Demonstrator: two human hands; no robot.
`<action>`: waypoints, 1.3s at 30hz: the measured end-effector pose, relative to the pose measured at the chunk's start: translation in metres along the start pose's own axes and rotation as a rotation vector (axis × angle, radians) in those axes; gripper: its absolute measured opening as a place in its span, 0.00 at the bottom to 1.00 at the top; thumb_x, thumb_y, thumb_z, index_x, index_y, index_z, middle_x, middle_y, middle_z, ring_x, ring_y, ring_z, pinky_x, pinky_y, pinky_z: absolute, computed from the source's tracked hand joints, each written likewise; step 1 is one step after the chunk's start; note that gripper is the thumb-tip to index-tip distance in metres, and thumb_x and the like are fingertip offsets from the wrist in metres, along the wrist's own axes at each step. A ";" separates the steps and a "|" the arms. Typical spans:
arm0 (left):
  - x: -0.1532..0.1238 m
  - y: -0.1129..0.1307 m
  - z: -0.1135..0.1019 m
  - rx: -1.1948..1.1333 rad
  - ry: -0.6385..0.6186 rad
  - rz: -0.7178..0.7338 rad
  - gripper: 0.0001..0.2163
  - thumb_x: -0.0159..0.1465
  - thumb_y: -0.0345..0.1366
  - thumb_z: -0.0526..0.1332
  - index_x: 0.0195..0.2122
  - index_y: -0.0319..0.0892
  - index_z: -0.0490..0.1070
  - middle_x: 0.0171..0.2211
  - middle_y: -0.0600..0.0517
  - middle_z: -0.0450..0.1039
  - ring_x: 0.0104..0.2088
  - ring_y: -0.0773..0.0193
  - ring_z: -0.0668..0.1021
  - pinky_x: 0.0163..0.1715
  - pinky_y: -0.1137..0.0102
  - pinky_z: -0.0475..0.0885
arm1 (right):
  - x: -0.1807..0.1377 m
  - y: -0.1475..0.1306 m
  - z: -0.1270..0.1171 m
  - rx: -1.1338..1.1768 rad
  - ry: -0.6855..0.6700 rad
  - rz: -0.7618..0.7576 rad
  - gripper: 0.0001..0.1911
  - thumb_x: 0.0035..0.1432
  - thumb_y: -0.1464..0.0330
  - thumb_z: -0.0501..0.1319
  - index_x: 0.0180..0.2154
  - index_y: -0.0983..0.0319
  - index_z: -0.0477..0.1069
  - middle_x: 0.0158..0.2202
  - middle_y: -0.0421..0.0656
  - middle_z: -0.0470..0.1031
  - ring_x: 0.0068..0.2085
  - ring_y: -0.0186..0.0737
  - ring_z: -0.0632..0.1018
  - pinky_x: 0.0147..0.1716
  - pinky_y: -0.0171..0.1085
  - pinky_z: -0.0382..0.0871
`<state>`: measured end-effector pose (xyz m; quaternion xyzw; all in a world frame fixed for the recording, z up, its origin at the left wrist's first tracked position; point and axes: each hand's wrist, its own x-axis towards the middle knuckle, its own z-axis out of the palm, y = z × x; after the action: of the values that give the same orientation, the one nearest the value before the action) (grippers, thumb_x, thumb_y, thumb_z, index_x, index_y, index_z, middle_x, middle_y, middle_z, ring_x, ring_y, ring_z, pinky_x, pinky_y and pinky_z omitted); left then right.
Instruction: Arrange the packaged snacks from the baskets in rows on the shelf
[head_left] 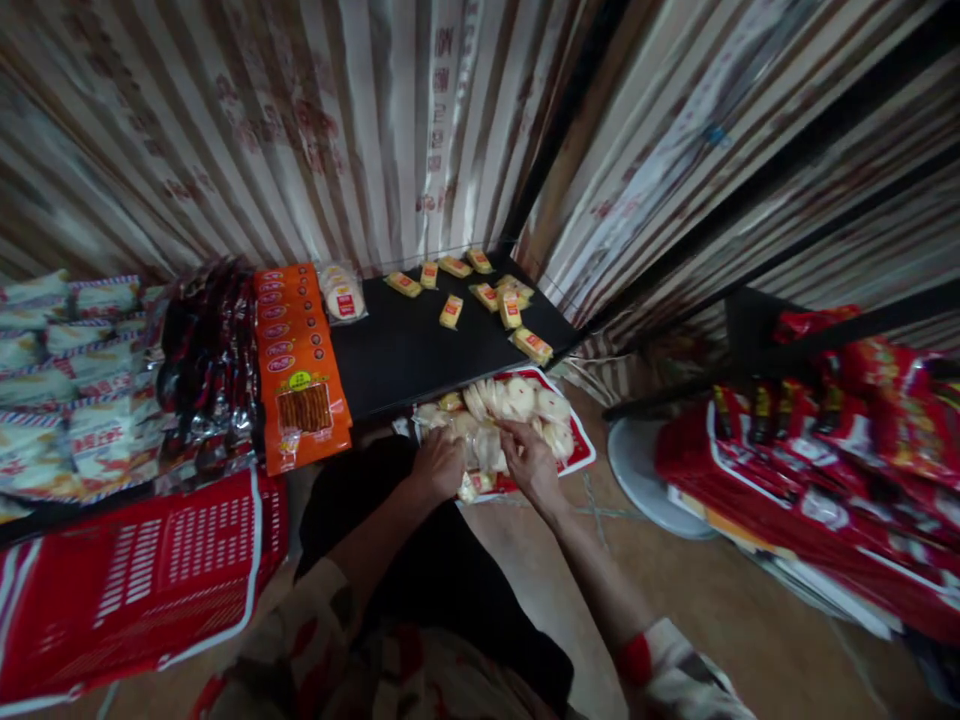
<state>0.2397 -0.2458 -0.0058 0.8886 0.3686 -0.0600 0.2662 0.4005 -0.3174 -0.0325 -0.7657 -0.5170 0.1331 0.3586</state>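
Both hands sit on the near edge of the round pale packets point(517, 402), which lie just ahead of the fingers.

The packets are heaped in a red tray point(581, 448) at the front edge of the black shelf point(405, 350), and the heap runs left to right. The left hand point(439, 465) meets its near-left end, knuckles up, fingers curled closed on packets. The right hand point(534, 462) reaches its middle, wrist bent inward; its fingers press a packet, and I cannot tell whether they grip. Both forearms angle in from below.
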 end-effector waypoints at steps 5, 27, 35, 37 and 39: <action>-0.009 0.023 0.024 0.111 -0.059 0.050 0.14 0.64 0.27 0.47 0.43 0.37 0.71 0.45 0.41 0.69 0.49 0.54 0.70 0.46 0.63 0.69 | -0.047 0.013 0.006 0.058 -0.133 0.065 0.17 0.57 0.63 0.51 0.40 0.61 0.75 0.39 0.48 0.78 0.39 0.44 0.78 0.42 0.44 0.72; -0.005 0.005 -0.014 -0.126 0.159 -0.082 0.11 0.61 0.30 0.51 0.39 0.41 0.72 0.44 0.48 0.67 0.41 0.63 0.74 0.42 0.72 0.69 | -0.036 -0.004 0.014 0.378 -0.131 0.263 0.21 0.53 0.54 0.56 0.42 0.59 0.74 0.42 0.47 0.77 0.41 0.45 0.78 0.43 0.45 0.73; 0.007 -0.006 0.001 -0.091 0.084 -0.073 0.12 0.63 0.30 0.50 0.41 0.41 0.72 0.46 0.47 0.67 0.40 0.64 0.74 0.44 0.70 0.70 | -0.032 0.005 0.032 0.143 -0.224 0.165 0.13 0.56 0.62 0.56 0.39 0.60 0.75 0.39 0.46 0.77 0.37 0.41 0.78 0.40 0.41 0.72; 0.012 -0.005 0.007 -0.074 0.055 -0.055 0.12 0.62 0.29 0.50 0.40 0.41 0.72 0.46 0.46 0.67 0.40 0.64 0.74 0.43 0.70 0.70 | -0.031 0.006 0.032 0.019 -0.230 0.140 0.13 0.58 0.63 0.54 0.37 0.59 0.75 0.38 0.46 0.78 0.37 0.42 0.78 0.39 0.40 0.71; 0.016 -0.004 0.009 -0.057 0.027 -0.034 0.12 0.61 0.27 0.51 0.41 0.40 0.71 0.46 0.45 0.67 0.41 0.63 0.74 0.43 0.70 0.70 | -0.023 0.006 0.028 -0.087 -0.191 0.116 0.14 0.58 0.64 0.53 0.37 0.59 0.75 0.37 0.46 0.78 0.36 0.42 0.78 0.38 0.40 0.71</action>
<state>0.2499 -0.2382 -0.0204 0.8750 0.3889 -0.0423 0.2852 0.3784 -0.3269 -0.0600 -0.7930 -0.5090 0.2034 0.2659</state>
